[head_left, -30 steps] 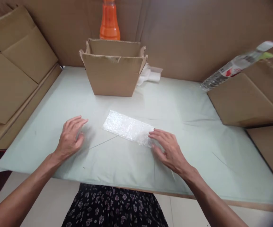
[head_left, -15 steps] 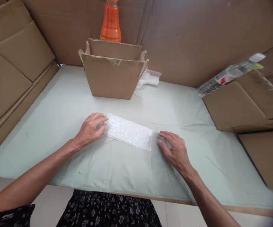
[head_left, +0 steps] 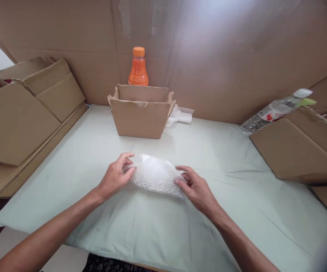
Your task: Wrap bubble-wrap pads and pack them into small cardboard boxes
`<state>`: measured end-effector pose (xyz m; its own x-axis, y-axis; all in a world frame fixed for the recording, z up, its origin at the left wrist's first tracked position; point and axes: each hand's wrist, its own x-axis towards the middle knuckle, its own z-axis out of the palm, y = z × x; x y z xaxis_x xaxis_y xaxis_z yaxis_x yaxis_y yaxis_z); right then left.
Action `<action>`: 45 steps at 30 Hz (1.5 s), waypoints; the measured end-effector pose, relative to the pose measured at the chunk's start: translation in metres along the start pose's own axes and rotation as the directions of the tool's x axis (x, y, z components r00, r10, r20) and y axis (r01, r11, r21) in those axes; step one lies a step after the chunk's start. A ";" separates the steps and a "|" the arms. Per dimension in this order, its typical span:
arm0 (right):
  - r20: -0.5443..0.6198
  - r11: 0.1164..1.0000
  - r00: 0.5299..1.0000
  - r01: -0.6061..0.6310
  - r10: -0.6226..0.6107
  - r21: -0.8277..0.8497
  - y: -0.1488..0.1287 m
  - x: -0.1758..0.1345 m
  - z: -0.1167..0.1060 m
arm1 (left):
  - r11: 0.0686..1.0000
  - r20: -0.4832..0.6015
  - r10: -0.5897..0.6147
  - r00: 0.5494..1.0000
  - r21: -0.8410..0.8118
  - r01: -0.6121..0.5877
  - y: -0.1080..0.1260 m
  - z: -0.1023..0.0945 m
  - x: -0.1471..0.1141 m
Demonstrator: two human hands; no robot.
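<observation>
A sheet or bag of clear bubble wrap bulges between my two hands, over the middle of the cloth-covered table. My left hand pinches its left end between thumb and fingers. At the right end, my right hand grips the wrap the same way, fingers bent round its edge. Whether the wrap still touches the cloth, I cannot tell.
An open cardboard box stands behind the wrap, with an orange bottle behind it and white rolled plastic beside it. A clear bottle leans by the right-hand cardboard box. More cardboard boxes stand at left.
My right hand has moved left onto the wrap's right end and closed on it. The flat wrap now bows upward between both hands. The view has tilted up.
</observation>
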<state>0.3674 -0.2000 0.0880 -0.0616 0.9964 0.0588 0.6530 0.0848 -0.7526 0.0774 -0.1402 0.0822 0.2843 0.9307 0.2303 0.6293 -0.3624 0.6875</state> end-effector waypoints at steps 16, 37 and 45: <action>0.093 0.821 0.974 0.224 -0.205 -0.526 -0.110 0.290 -0.088 | 0.925 -0.158 0.193 0.968 0.359 -0.126 0.012 -0.113 0.253; 0.454 0.842 0.885 0.319 -0.101 -0.435 -0.126 0.302 -0.065 | 0.916 0.345 -0.297 0.891 0.367 0.163 0.026 -0.104 0.272; -0.209 0.899 0.892 0.339 -0.401 -0.278 -0.087 0.211 -0.099 | 0.993 -0.437 0.093 0.895 0.104 -0.052 0.010 -0.124 0.195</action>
<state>0.3725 0.0037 0.2309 -0.1587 0.8565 0.4911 0.7759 0.4157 -0.4744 0.0498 0.0440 0.2196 -0.0032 0.8212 0.5706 0.6857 -0.4135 0.5990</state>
